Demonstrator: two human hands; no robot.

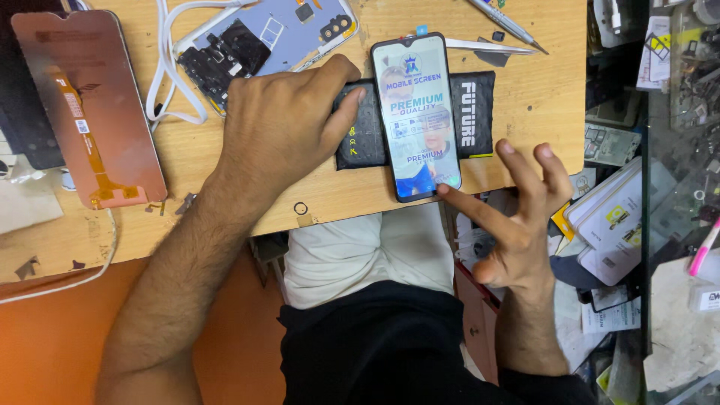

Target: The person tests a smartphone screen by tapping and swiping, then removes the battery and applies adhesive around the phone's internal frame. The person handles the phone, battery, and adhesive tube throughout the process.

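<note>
A new phone screen (pixel 417 116) with a printed protective film lies face up across a black rectangular pad (pixel 472 112) on the wooden table (pixel 525 82). My left hand (pixel 281 124) presses down on the pad's left part, thumb against the screen's left edge. My right hand (pixel 517 217) has its fingers spread; the index fingertip touches the screen's lower right corner. Neither hand grips anything.
An opened phone body (pixel 262 41) with a white cable (pixel 169 75) lies at the back. A copper-coloured display back with a flex ribbon (pixel 86 105) lies at the left. Tweezers (pixel 487 46) and a screwdriver (pixel 510 24) rest behind the pad. White boxes (pixel 611 225) stack at the right.
</note>
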